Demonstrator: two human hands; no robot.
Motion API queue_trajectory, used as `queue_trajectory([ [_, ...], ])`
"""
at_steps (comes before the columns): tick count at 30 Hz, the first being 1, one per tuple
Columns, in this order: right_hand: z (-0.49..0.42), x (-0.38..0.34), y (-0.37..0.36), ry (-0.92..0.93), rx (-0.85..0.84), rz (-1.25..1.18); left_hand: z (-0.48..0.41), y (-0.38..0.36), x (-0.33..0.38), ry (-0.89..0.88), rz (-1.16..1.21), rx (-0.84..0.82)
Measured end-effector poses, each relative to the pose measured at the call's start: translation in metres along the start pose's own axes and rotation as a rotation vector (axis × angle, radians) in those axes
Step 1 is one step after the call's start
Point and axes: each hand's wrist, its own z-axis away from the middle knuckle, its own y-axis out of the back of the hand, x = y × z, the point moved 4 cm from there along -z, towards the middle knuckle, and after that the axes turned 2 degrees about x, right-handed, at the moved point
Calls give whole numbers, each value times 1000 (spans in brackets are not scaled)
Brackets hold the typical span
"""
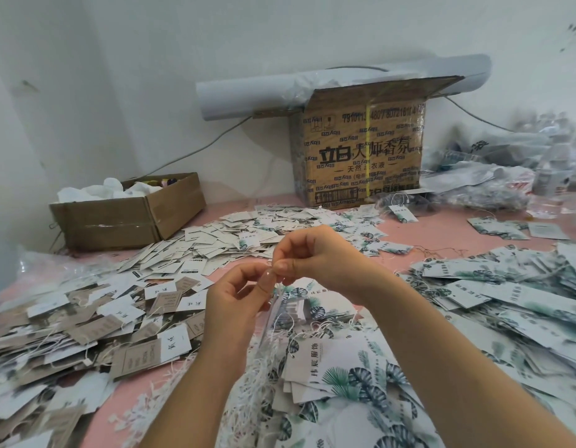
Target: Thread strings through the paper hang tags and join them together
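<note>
Fingers [284,265] of my left hand [235,305] and right hand [315,253] were pinched together on a thin white string [279,288], with a leaf-printed white paper hang tag [288,313] dangling just beneath. I judged the string limp and slippery and the tag light and stiff: hold the string's tip and the tag by its holed end. Loose tag heaps [215,240] covered the pink table [441,227].

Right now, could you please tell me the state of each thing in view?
left hand, grip pinching a blurred hang tag dangling below
right hand, pinching the string above that tag
low cardboard box, open, white material inside
tall cardboard box, upright, top flap raised
paper roll, lying sideways along the wall
loose hang tags, heaped on the pink table
</note>
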Motion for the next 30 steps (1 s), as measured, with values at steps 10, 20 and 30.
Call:
queue_trajectory([
  [10,0,-3,8,29,111,-46,4,-2,-15,-104,-568,-6],
  [20,0,0,10,-9,143,20,3,5,-20,-166,-590,85],
  [30,-3,7,6,-55,115,506,4,13,-8,-209,-377,283],
])
